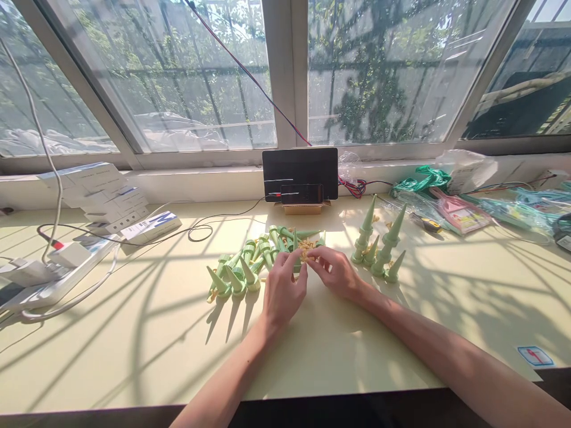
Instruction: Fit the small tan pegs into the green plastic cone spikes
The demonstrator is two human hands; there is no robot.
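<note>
My left hand [282,288] and my right hand [335,271] meet at the middle of a pale table [134,333]. Their fingertips pinch a small yellowish piece [306,254] and a green cone that stands between them. Just behind the hands lies a heap of green plastic cones [250,261] mixed with yellowish bits [307,242]. To the right, several green cones [379,249] stand upright, some stacked into taller spikes. What exactly each hand grips is partly hidden by the fingers.
A dark tablet [300,172] stands on a wooden stand by the window sill. A white power strip with cables [57,267] and paper boxes [111,202] lie at the left. Plastic bags and packets [455,205] crowd the right back. The table's front edge [312,395] runs below my arms.
</note>
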